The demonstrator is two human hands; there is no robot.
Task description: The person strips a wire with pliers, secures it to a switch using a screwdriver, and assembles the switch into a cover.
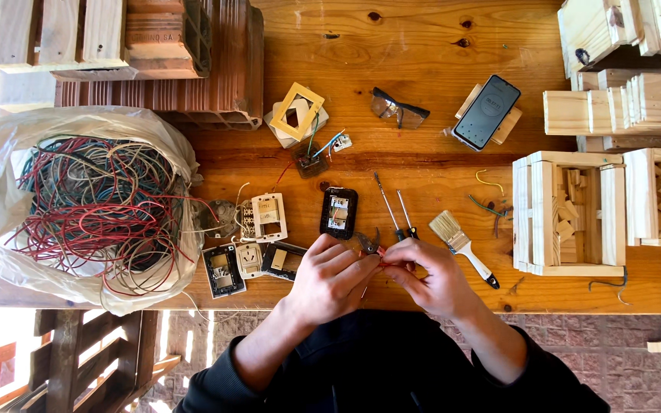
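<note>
Red wire point(382, 262), thin and short, is pinched between left hand point(330, 277) and right hand point(431, 277), fingers curled, pliers point(367, 243) at twelve o'clock.

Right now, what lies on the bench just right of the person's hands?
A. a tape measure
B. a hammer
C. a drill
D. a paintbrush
D: a paintbrush with pale bristles and a white handle lies on the wooden bench, just beyond the right hand.

Thin red wire point(382, 262) pinched between fingertips, beside pliers point(367, 243).
</note>
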